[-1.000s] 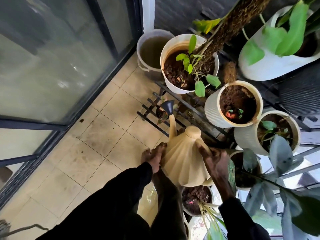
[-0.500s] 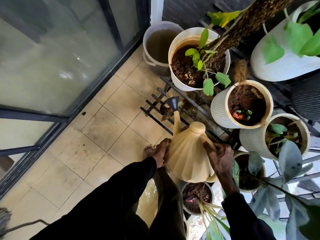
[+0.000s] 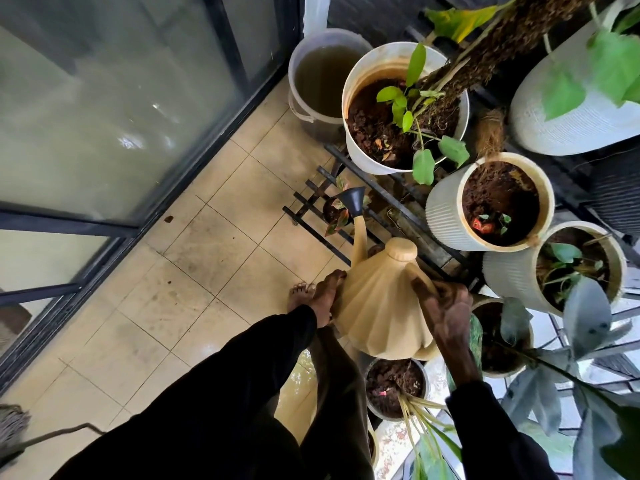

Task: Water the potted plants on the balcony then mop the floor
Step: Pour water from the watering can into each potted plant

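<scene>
Balcony tiles (image 3: 207, 271), watering can (image 3: 377, 306) pointing forward (spout (image 3: 353, 202) over rack (image 3: 313, 231)), right hand (image 3: 446, 313) gripping

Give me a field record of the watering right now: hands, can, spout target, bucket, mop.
right hand: grips the handle of the watering can
left hand: not in view
watering can: beige, lid on, held above the plant pots
spout: dark funnel tip over the small pot on the low black rack
water flow: cannot tell
bucket: on the floor by the glass door, holds murky water
mop: on the tiles at lower left, untouched
</scene>
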